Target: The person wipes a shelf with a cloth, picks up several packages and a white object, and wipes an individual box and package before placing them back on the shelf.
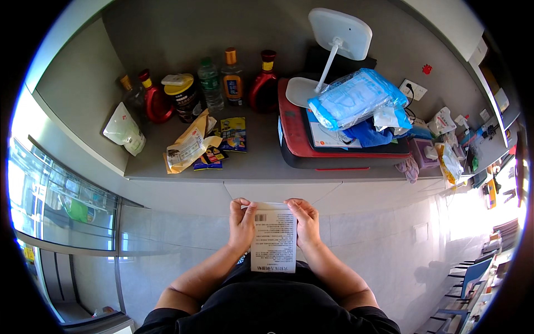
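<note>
A flat, light-coloured packet (273, 239) with dark print and a barcode hangs in front of my body, its printed side facing up. My left hand (242, 222) pinches its upper left corner between thumb and bent fingers. At the upper right corner my right hand (304, 220) grips it the same way. The top edge stretches straight between the two hands. Whether the packet has been torn along that edge, I cannot tell. Both hands are in front of the counter's front edge, above the floor.
On the grey counter (256, 161) lie a crumpled brown paper bag (189, 146) and a yellow-and-blue packet (233, 134). Several bottles, one a red one (264, 83), stand behind. A red-and-black printer (345, 158) carries a white stand mirror (340, 33) and a blue plastic-wrapped pack (356, 100).
</note>
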The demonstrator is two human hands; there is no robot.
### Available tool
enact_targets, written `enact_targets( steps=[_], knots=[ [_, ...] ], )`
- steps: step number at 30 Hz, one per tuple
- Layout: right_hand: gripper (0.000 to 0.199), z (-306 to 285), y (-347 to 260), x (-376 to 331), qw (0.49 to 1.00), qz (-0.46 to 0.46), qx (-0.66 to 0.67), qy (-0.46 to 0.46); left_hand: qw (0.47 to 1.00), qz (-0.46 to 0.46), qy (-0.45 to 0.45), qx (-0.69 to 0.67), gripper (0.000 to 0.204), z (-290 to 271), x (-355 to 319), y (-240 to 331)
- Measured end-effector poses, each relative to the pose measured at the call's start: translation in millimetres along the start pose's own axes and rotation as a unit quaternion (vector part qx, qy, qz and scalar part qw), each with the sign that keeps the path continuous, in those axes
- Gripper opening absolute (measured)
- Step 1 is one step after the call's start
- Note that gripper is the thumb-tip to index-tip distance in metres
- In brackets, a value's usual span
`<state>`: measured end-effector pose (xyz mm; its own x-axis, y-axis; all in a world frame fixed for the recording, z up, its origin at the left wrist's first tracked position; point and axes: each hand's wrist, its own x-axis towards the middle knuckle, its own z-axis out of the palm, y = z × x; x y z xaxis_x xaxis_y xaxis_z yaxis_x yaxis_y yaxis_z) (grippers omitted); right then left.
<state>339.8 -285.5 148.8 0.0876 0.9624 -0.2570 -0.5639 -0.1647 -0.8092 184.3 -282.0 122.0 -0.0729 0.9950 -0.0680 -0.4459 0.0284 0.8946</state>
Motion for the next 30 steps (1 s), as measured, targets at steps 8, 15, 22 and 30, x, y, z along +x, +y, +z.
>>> enact_targets(
  steps=[8,15,22,30],
  knots=[
    [0.014,-4,-21,4,0.992,0.099,-0.073,0.011,0.999,-0.031,-0.039,-0.006,0.015,4,-1,4],
    [0.014,-13,-36,5,0.978,0.120,-0.168,-0.012,0.994,-0.092,-0.059,-0.028,0.012,5,3,11],
    [0.010,-11,-43,4,0.974,0.137,-0.181,-0.029,0.978,-0.168,-0.097,0.079,0.010,-2,16,26],
    [0.009,-13,-40,-3,0.957,0.035,-0.280,-0.065,0.966,-0.173,-0.163,0.105,0.010,-8,20,43]
  ],
)
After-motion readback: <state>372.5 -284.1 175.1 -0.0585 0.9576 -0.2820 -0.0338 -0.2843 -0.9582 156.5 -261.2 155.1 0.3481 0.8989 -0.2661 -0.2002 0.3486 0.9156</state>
